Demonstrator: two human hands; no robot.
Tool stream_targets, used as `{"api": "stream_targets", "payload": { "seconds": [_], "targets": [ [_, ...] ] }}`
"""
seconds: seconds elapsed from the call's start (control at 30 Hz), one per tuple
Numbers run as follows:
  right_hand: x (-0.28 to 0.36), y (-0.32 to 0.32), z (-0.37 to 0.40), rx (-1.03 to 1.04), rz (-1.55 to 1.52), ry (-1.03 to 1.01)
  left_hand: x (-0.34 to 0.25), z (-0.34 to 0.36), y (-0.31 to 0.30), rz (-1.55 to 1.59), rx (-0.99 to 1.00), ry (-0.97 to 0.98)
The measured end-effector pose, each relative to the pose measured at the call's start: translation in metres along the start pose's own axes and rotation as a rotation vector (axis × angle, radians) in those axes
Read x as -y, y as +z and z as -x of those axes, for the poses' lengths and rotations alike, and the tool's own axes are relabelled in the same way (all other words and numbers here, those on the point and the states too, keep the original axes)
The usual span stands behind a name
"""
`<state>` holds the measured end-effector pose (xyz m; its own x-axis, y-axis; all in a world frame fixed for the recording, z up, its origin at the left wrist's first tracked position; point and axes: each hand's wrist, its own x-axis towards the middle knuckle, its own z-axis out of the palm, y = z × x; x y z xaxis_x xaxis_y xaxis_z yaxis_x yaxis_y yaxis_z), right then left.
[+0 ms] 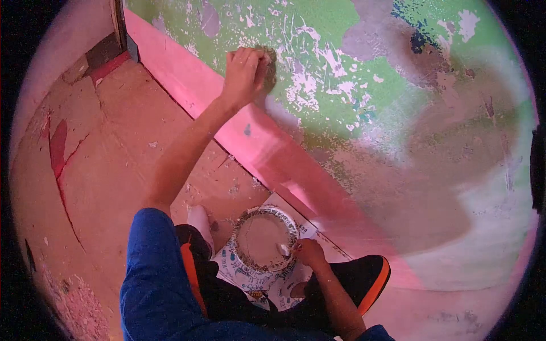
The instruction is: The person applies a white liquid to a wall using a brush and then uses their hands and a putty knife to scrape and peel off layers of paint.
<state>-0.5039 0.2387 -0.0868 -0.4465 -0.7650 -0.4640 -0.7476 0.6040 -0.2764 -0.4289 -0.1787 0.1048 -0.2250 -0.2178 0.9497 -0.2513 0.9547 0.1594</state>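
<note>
My left hand [244, 71] is raised against the peeling green wall [318, 68], its fingers curled closed close to the surface; what they hold, if anything, is hidden. Below, a round white bucket [263, 208] with a crusted rim stands between my legs, with a flat greyish-pink mass [259, 238] inside. At the right side of its rim, my right hand [310, 253] is closed around a small white-tipped tool [284, 249], whose tip reaches over the bucket's contents.
A pink band [187, 79] runs along the bottom of the wall. Printed sheets [233, 273] lie under the bucket. The floor [125, 153] carries flakes and a long red crack-like mark [60, 150]. Grey patches [409, 199] cover the lower right wall.
</note>
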Motion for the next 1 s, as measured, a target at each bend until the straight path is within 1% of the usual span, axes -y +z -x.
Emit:
{"api": "stream_targets", "payload": {
  "seconds": [0.03, 0.07, 0.13, 0.2, 0.27, 0.33, 0.4, 0.53, 0.6, 0.63, 0.73, 0.83, 0.9, 1.0],
  "targets": [
    [0.004, -0.003, 0.001, 0.002, -0.003, -0.001, 0.002, 0.0, -0.002, 0.005, -0.04, 0.022],
    [0.009, -0.008, 0.002, 0.021, 0.03, 0.006, 0.001, 0.001, -0.003, 0.004, -0.037, 0.023],
    [0.009, -0.006, 0.0, 0.039, 0.063, 0.013, -0.002, 0.004, -0.006, 0.052, -0.038, 0.181],
    [-0.001, 0.007, -0.004, -0.007, 0.081, -0.006, -0.01, 0.003, -0.003, 0.076, -0.059, 0.171],
    [0.009, -0.005, 0.0, 0.025, 0.067, 0.001, -0.014, 0.002, 0.001, 0.1, -0.084, 0.16],
    [0.008, -0.006, 0.001, 0.055, 0.056, 0.004, -0.012, 0.001, 0.004, 0.071, -0.072, 0.236],
    [-0.004, 0.006, -0.003, -0.017, 0.099, -0.015, -0.013, 0.0, 0.005, 0.065, -0.079, 0.232],
    [0.0, 0.002, -0.001, 0.047, 0.041, 0.042, -0.014, 0.0, 0.008, 0.029, -0.047, 0.207],
    [0.003, 0.001, 0.001, -0.008, 0.076, -0.015, -0.017, -0.002, 0.01, -0.016, -0.014, 0.195],
    [0.004, 0.0, 0.001, -0.008, 0.076, -0.014, -0.017, -0.003, 0.01, -0.06, 0.014, 0.182],
    [0.007, -0.003, 0.001, -0.032, 0.075, -0.021, -0.018, -0.003, 0.011, -0.039, 0.037, 0.158],
    [0.008, -0.009, 0.001, 0.011, 0.098, -0.015, -0.015, -0.002, 0.011, 0.018, 0.029, 0.101],
    [0.005, -0.008, 0.0, 0.077, 0.059, 0.06, -0.012, -0.003, 0.011, 0.007, 0.02, 0.09],
    [0.007, -0.009, 0.0, 0.075, 0.087, 0.038, -0.014, -0.003, 0.01, 0.011, 0.018, 0.059]
  ]
}}
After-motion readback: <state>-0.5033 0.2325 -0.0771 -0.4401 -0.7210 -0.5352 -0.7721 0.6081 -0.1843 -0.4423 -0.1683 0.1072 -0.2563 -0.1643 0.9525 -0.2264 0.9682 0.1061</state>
